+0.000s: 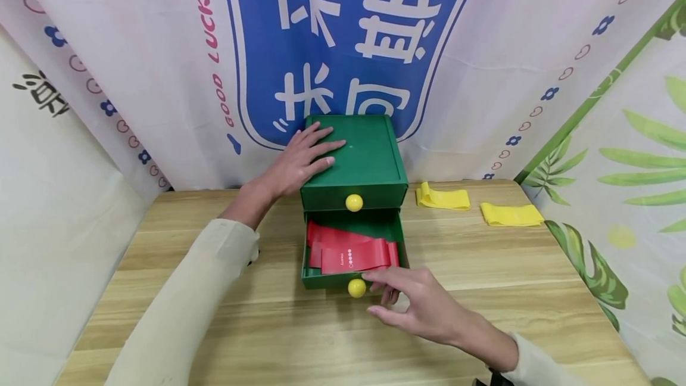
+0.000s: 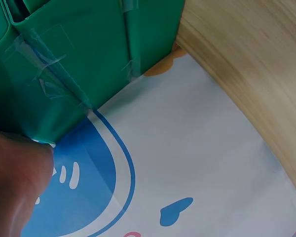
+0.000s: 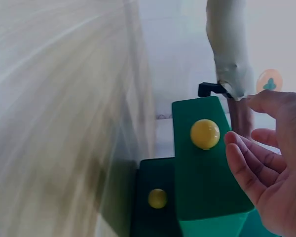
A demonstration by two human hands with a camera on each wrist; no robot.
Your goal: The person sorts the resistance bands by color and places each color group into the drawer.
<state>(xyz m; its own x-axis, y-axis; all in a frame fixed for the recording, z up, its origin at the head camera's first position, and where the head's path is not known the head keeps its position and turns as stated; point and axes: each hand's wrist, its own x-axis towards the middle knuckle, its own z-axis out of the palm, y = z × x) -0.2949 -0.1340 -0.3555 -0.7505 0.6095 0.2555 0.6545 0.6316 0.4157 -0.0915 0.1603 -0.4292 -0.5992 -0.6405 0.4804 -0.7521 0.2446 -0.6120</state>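
A green two-drawer box (image 1: 370, 151) stands at the back of the table, its lower drawer (image 1: 321, 280) pulled out. Red folded bands (image 1: 348, 252) lie inside that drawer. My left hand (image 1: 300, 162) rests with spread fingers on top of the box; in the left wrist view only part of this hand (image 2: 17, 180) shows beside the green wall. Close by the lower drawer's yellow knob (image 1: 356, 288), my right hand (image 1: 423, 305) has its index fingertip at the drawer's front edge. The right wrist view shows its fingers (image 3: 256, 170) loosely bent, apart from the knob (image 3: 205, 134).
Two yellow folded bands (image 1: 442, 198) (image 1: 511, 215) lie on the wooden table (image 1: 482, 261), right of the box. The upper drawer, with its own yellow knob (image 1: 354, 202), is closed. A printed cloth (image 1: 455, 106) hangs right behind the box.
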